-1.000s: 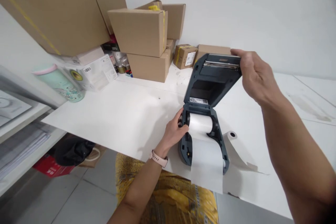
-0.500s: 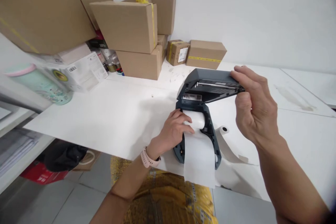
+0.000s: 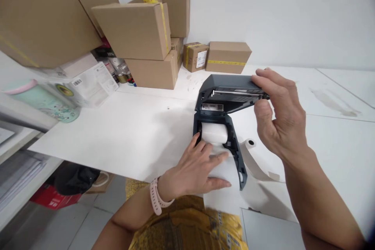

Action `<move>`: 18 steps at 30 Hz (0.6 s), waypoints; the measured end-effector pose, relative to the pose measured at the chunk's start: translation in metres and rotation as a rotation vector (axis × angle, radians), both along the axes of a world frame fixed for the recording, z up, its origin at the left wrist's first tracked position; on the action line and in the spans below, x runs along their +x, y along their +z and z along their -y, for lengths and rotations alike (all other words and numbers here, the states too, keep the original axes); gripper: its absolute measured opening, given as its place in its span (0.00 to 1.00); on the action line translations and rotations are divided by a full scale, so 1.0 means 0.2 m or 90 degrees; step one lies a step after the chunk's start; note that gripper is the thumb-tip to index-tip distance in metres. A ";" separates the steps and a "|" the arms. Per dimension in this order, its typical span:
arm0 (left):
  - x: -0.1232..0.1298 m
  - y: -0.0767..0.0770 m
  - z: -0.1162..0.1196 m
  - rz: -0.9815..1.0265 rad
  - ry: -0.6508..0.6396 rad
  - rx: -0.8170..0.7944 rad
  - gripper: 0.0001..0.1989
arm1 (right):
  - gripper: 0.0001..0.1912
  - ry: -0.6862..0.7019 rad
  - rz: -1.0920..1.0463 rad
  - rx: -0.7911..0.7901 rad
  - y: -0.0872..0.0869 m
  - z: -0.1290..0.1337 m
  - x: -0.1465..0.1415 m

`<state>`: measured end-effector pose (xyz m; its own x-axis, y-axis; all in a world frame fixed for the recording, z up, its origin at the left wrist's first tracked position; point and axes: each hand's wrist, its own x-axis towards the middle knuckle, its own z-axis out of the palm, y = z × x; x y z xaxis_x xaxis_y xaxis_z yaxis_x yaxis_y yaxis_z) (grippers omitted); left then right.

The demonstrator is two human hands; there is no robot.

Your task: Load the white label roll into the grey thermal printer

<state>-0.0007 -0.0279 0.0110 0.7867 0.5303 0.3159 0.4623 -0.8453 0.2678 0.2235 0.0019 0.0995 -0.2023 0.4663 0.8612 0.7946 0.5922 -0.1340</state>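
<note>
A dark label printer [image 3: 238, 156] stands at the table's front edge with its lid [image 3: 231, 82] raised. My right hand [image 3: 279, 115] grips the lid's right corner between thumb and fingers. Inside the printer lies a white paper roll [image 3: 215, 133]; its paper strip [image 3: 224, 197] runs out over the front and hangs past the table edge. My left hand [image 3: 202, 168], fingers spread, lies flat on that strip just in front of the roll. To the right of the printer rests a small paper roll [image 3: 250, 143] with a partly unwound strip.
Cardboard boxes [image 3: 131, 33] are stacked at the back left, and two smaller boxes [image 3: 228, 57] stand by the wall. A mint tumbler [image 3: 43, 99] and a white carton [image 3: 88, 86] are on the left. Shelves [image 3: 17, 172] with papers sit lower left of the white table [image 3: 125, 125].
My left hand has moved from the roll toward me onto the paper strip, its fingers now spread. My right hand still holds the lid up. The view has shifted slightly.
</note>
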 end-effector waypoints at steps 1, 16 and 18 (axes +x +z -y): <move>-0.01 -0.01 0.00 -0.003 -0.009 -0.002 0.42 | 0.24 -0.001 0.002 -0.001 0.00 0.00 0.00; -0.02 -0.09 0.12 -0.033 -0.080 -0.028 0.56 | 0.25 -0.034 -0.001 -0.032 -0.01 0.02 -0.01; -0.02 -0.07 0.14 -0.043 -0.074 -0.019 0.54 | 0.26 -0.029 0.001 -0.020 -0.01 0.01 -0.01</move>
<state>-0.0040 -0.0555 -0.0038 0.8621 0.4431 0.2457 0.3799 -0.8862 0.2651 0.2215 -0.0005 0.0966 -0.1809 0.5020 0.8457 0.8209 0.5507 -0.1512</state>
